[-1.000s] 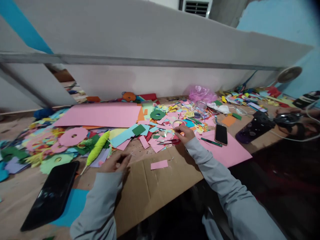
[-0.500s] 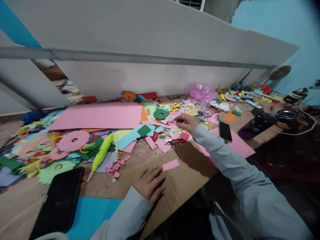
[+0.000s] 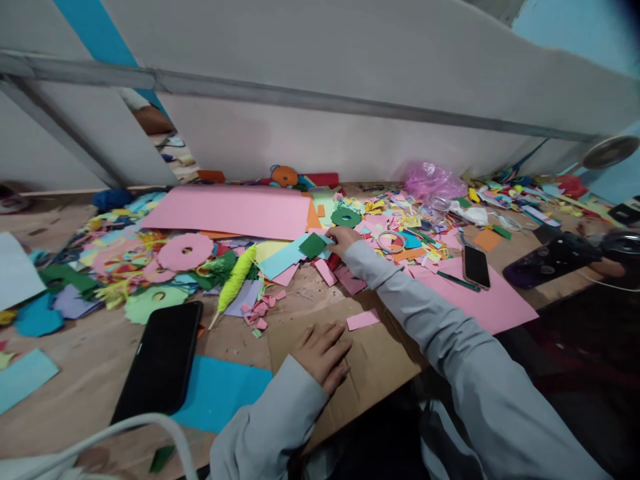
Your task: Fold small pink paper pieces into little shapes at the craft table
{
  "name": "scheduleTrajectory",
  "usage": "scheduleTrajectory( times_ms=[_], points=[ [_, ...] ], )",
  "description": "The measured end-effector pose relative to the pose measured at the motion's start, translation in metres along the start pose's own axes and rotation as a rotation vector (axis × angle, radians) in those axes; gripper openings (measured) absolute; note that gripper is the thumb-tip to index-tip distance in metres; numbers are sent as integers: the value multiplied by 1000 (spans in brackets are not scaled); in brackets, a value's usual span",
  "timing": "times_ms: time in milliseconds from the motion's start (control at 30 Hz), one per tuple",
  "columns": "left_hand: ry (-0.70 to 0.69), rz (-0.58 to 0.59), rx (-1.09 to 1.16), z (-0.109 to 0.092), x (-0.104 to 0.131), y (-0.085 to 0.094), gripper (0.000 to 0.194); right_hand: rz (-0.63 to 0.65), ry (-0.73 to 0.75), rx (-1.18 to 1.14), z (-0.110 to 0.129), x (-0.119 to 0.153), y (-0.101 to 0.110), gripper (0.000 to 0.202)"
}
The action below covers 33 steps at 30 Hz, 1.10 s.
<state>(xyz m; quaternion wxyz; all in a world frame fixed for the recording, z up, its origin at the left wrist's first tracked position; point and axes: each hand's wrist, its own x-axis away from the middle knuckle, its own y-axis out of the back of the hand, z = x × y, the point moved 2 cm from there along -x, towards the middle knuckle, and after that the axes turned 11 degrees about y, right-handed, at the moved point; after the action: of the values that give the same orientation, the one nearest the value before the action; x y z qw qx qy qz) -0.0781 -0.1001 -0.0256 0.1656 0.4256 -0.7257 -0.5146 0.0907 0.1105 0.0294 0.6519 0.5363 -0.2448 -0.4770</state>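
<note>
My left hand [image 3: 323, 355] lies palm down on a sheet of brown cardboard [image 3: 367, 373], fingers spread. A small pink paper strip [image 3: 363, 320] lies on the cardboard just beyond its fingertips. My right hand [image 3: 344, 241] reaches into the heap of cut paper, its fingers bent together and pointing down. They are beside a dark green paper square [image 3: 313, 246] and a light blue paper strip [image 3: 283, 260]. Whatever is between the right fingertips is hidden. A green scalloped paper ring [image 3: 346, 217] lies just beyond this hand.
A black phone [image 3: 160, 360] rests on blue paper [image 3: 225, 393] at left, near a lime-green yarn spindle [image 3: 237, 280]. To the right are a smaller phone [image 3: 476, 268], a pen [image 3: 457, 280] on pink paper [image 3: 500, 307], and a dark tumbler [image 3: 550, 260]. A white partition stands behind.
The view has swung left. My right hand has moved left across the scraps towards the green square, and its forearm now covers where the red-handled thread snips lay. My left hand stays on the cardboard.
</note>
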Motion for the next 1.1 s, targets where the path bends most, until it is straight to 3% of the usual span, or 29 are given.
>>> scheduleTrajectory(
  times_ms=[133, 267, 333, 400, 500, 600, 733, 833, 933, 1033, 1100],
  points=[
    [31, 11, 49, -4, -1, 0, 39, -153, -36, -65, -13, 13, 16, 10],
    [73, -10, 127, -4, -5, 8, 35, -382, -96, -259, -26, 32, 38, 15],
    [108, -84, 210, -2, -7, 14, 35, -415, -131, -460, -26, 43, 46, 20],
    [176, -208, 344, 1, -8, 22, 36, -368, -156, -701, -16, 57, 50, 26],
    [367, -377, 624, 5, -9, 29, 51, -188, -143, -958, 15, 84, 44, 34],
    [506, -416, 839, 3, -8, 33, 60, 11, -68, -1070, 53, 113, 29, 33],
    [591, -412, 788, 0, -7, 39, 27, 217, 114, -957, 82, 135, 15, 24],
    [612, -452, 681, -2, -7, 44, 17, 281, 167, -887, 77, 135, 18, 22],
    [675, -518, 647, -4, -7, 47, 15, 183, 154, -779, 51, 125, 31, 19],
    [735, -553, 648, -6, -6, 48, 14, 17, 77, -465, 12, 112, 44, 14],
    [737, -546, 653, -7, -5, 49, 14, 26, 39, -228, -11, 105, 46, 17]
  ],
)
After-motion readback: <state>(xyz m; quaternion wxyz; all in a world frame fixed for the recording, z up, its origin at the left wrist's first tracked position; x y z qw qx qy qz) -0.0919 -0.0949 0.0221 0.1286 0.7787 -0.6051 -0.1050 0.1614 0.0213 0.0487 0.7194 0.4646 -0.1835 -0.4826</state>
